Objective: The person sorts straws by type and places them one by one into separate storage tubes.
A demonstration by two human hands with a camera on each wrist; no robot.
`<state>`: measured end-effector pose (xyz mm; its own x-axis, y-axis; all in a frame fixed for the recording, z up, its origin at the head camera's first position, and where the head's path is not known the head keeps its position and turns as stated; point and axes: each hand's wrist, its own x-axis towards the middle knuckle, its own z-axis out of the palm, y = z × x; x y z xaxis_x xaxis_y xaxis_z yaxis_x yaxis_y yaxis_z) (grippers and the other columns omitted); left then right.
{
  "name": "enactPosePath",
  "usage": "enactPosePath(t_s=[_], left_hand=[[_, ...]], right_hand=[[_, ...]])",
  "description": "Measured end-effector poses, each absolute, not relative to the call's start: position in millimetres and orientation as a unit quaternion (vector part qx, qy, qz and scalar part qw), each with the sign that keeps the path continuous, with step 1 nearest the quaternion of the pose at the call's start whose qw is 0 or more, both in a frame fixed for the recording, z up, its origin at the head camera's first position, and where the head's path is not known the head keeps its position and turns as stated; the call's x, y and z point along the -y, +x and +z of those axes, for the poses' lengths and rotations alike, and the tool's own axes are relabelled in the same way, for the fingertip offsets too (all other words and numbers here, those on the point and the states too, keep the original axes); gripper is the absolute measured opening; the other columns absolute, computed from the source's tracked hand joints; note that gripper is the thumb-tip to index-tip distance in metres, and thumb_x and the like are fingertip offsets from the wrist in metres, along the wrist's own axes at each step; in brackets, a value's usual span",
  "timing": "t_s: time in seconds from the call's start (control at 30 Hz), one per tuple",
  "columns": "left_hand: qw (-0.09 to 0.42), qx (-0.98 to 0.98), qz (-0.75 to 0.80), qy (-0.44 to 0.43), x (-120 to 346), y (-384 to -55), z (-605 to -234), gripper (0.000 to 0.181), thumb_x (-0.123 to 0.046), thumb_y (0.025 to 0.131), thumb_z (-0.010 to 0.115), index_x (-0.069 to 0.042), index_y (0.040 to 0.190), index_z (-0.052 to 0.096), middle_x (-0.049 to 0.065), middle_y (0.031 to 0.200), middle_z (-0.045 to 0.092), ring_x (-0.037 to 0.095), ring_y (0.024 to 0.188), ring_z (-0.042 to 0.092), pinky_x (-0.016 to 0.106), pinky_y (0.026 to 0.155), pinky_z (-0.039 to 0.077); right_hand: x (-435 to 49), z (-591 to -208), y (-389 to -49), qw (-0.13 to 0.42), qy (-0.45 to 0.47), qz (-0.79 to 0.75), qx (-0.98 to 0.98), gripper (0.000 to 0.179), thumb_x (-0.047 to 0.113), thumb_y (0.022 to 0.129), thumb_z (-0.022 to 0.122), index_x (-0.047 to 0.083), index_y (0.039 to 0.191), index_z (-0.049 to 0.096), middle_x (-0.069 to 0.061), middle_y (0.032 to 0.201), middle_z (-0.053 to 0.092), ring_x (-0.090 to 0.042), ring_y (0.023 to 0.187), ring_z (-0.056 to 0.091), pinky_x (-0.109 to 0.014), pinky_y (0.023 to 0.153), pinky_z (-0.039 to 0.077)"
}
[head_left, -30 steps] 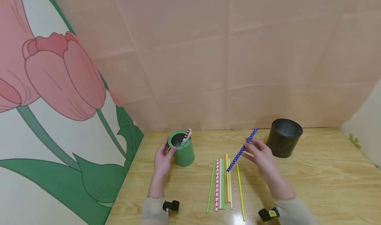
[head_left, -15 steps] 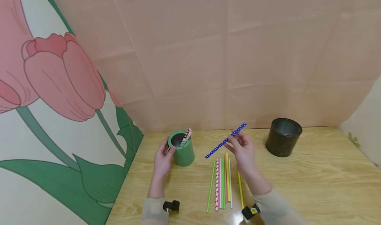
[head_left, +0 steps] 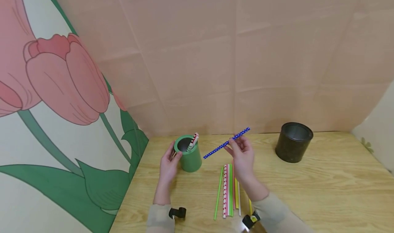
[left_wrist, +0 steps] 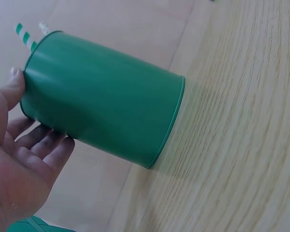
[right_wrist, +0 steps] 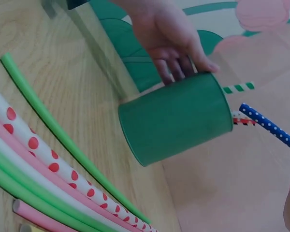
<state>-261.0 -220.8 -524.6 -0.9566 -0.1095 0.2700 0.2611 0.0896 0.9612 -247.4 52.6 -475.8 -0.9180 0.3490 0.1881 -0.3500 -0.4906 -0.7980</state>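
Observation:
My left hand (head_left: pixel 168 166) holds a green can (head_left: pixel 191 162) by its upper left side, thumb at the rim. Patterned paper straws (head_left: pixel 193 142) lean out of the can, among them a green-striped straw (left_wrist: pixel 26 37) seen in the left wrist view. Between thumb and fingers, my right hand (head_left: pixel 243 157) pinches a blue straw with white dots (head_left: pixel 215 150) near its middle. This straw slants, its lower left end just right of the can and apart from it. In the right wrist view only part of the right hand shows at the edge.
On the wooden table (head_left: pixel 338 185) several straws lie roughly side by side, including a red-dotted straw (head_left: pixel 224 192) and a light green straw (head_left: pixel 218 193). The right forearm partly covers a yellow straw (head_left: pixel 250 206). A black can (head_left: pixel 293 144) stands at the back right.
The right hand has moved left with the blue dotted straw, bringing it over toward the green can and tilting it flatter. The left hand and green can have stayed in place.

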Motion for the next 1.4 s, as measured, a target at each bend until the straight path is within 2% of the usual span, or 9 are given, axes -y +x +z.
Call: enactPosePath(t_s=[0.43,0.77,1.1,1.4], left_hand=[[0.137,0.725,-0.674,-0.047,219.9,-260.9,-524.3,0.064,-0.009,0.107,0.067,0.0,0.164,0.039,0.016,0.169,0.039,0.036,0.155,0.037,0.047,0.125,0.036],[0.145,0.728,-0.668,-0.053,221.2,-262.1,-524.4,0.063,-0.006,0.106,0.067,0.004,0.162,0.039,0.021,0.168,0.038,0.039,0.155,0.037,0.049,0.125,0.035],[0.145,0.727,-0.669,-0.053,220.8,-261.7,-523.1,0.064,-0.007,0.106,0.067,0.004,0.163,0.038,0.02,0.168,0.038,0.039,0.155,0.037,0.047,0.124,0.036],[0.142,0.721,-0.676,-0.053,220.4,-261.1,-521.9,0.065,-0.007,0.106,0.067,0.004,0.163,0.038,0.019,0.168,0.038,0.038,0.155,0.036,0.045,0.125,0.035]], right_hand=[[-41.5,-475.3,-249.2,0.223,0.022,0.858,0.463,0.021,-0.002,0.105,0.065,0.0,0.125,0.062,-0.011,0.107,0.061,-0.019,0.097,0.066,-0.038,0.092,0.064],[-27.5,-468.6,-254.8,0.251,0.047,0.863,0.436,0.02,-0.006,0.104,0.064,0.002,0.123,0.064,-0.011,0.108,0.062,-0.019,0.098,0.065,-0.038,0.091,0.065],[-17.0,-463.3,-257.0,0.249,0.063,0.848,0.463,0.022,-0.002,0.105,0.064,0.003,0.127,0.062,-0.015,0.115,0.062,-0.024,0.104,0.066,-0.04,0.095,0.064],[-3.3,-461.4,-262.0,0.268,0.084,0.834,0.475,0.024,-0.008,0.102,0.065,0.001,0.124,0.064,-0.01,0.111,0.066,-0.022,0.102,0.065,-0.038,0.092,0.064]])
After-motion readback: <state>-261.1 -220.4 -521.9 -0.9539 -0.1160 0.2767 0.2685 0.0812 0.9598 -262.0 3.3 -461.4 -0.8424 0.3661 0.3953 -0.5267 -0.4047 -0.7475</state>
